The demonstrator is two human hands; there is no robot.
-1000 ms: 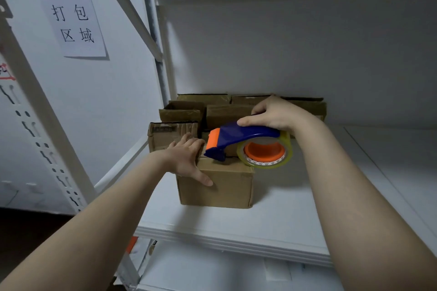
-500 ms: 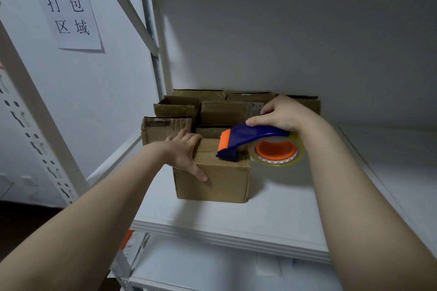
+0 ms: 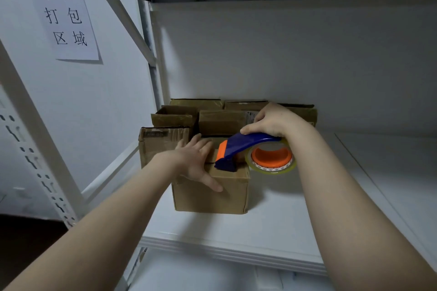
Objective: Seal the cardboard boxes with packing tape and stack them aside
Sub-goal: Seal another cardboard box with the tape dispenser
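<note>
Cardboard box (image 3: 210, 196): plain brown, squarish, flaps closed, standing near the front of the white shelf (image 3: 236, 238), left of centre. No print is visible on its front face.

Your left hand (image 3: 194, 163) lies flat on the box top, fingers straight and spread, thumb down over the front face.

Your right hand (image 3: 272, 120) has its fingers curled round the curved blue handle of the tape dispenser (image 3: 246, 146). Its orange-and-blue head sits on the box top by the right edge. The tape roll (image 3: 272, 160), clear tape on an orange hub, hangs just off the box's right side; the print on its core is too small to read.

Behind stand more brown boxes (image 3: 165, 139), several with flaps up and contents hidden. One carries a white label (image 3: 250, 117), unreadable.

On the left wall, a white paper sign (image 3: 66, 21) reads 寄件打包区域.
</note>
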